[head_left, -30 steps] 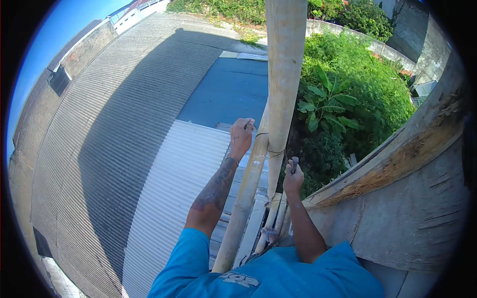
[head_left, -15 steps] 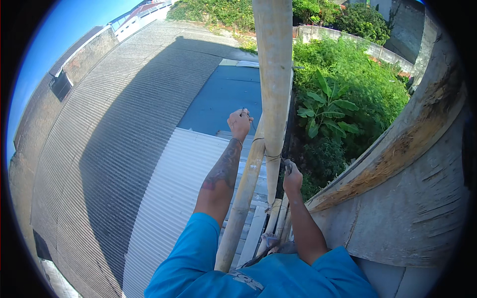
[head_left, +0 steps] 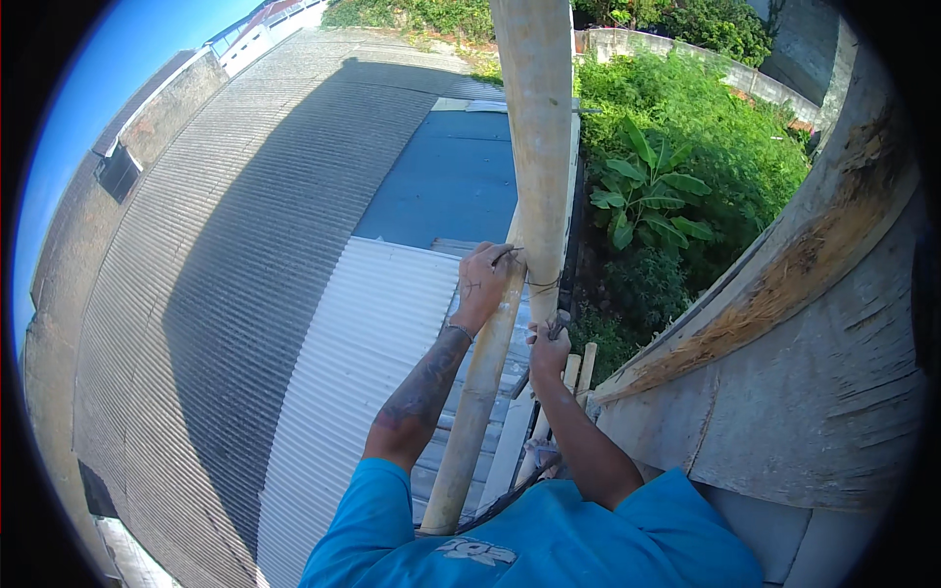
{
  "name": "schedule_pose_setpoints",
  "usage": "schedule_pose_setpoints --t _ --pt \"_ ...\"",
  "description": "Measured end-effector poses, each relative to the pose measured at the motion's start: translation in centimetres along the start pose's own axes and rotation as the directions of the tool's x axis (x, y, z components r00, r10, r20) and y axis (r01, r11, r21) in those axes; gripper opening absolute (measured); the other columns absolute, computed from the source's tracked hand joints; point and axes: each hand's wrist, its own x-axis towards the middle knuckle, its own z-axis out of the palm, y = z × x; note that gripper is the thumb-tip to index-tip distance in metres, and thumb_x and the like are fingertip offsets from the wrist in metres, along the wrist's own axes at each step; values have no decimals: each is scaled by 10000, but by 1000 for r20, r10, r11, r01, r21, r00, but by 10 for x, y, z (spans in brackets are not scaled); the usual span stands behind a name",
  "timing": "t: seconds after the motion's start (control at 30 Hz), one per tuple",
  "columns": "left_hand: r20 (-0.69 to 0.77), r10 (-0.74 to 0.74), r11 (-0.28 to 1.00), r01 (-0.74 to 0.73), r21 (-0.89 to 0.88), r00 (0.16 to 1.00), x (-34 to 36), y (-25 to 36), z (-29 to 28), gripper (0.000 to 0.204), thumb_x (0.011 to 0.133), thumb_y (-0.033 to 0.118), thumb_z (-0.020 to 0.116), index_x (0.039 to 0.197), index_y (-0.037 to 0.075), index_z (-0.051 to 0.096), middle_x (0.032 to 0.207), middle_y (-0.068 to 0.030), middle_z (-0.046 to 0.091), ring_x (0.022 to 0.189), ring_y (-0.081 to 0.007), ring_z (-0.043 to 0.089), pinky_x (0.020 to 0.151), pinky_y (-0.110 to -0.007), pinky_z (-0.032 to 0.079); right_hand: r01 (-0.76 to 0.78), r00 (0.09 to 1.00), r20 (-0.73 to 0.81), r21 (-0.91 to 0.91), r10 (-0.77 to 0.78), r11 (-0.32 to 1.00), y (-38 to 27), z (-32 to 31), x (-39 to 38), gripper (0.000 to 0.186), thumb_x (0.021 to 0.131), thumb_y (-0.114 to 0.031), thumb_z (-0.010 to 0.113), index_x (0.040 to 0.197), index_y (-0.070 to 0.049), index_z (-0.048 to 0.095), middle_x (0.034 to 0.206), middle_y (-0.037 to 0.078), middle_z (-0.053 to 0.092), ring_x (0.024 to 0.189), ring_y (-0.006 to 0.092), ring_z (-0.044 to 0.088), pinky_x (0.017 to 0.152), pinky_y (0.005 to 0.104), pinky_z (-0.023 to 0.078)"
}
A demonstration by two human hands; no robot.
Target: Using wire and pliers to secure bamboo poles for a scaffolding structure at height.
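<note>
An upright bamboo pole [head_left: 539, 118] stands beside a thinner, slanting bamboo pole [head_left: 470, 421], with a thin wire [head_left: 544, 286] wound round them. My left hand [head_left: 487, 279] is closed on a thin dark strand, apparently wire, against the junction of the poles. My right hand [head_left: 547, 353], lower and to the right, grips a dark metal tool [head_left: 559, 323], its exact kind too small to tell, just below the binding.
Far below on the left lie corrugated roofs [head_left: 235, 196] and a flat blue panel [head_left: 436, 176]. A weathered plywood board [head_left: 765, 392] rises close on my right. Short bamboo pieces [head_left: 586, 372] lie below my hands. Dense plants [head_left: 686, 147] grow beyond, along a concrete wall [head_left: 627, 44].
My left hand rose, then came down and rightward to the pole junction. My right hand has moved slightly left, closer to the binding and under the upright pole.
</note>
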Motion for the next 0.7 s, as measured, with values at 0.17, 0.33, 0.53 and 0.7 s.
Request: schedule_pose_setpoints --t 0.17,0.33,0.53,0.7 --pt "-32 -14 999 13 -40 999 -14 4 3 200 766 92 594 935 5 660 865 -135 634 780 -288 607 708 -343 477 8 994 106 -37 -4 999 -8 7 -12 81 865 -79 520 810 -22 536 721 57 603 497 96 484 460 256 379" --pt "-47 -58 998 59 10 997 -23 8 7 226 752 94 578 950 20 658 881 -129 634 871 -314 568 790 -375 442 245 967 137 -283 -214 927 -9 5 -10 96 860 -92 540 803 -15 536 701 42 587 511 92 468 474 273 374" --pt "-76 48 996 -42 85 996 -34 -4 16 241 755 129 585 966 57 675 821 -103 660 908 -272 546 791 -375 428 205 965 201 -197 -165 959 -42 23 -26 109 839 -57 576 909 -5 511 726 37 551 575 95 467 547 253 401" --pt "-30 -201 978 202 41 979 -36 8 28 247 756 150 592 964 44 671 804 -107 666 797 -281 588 794 -357 436 184 963 222 -131 -152 974 -12 13 -7 94 831 -40 567 891 0 506 778 36 514 671 116 473 619 246 405"
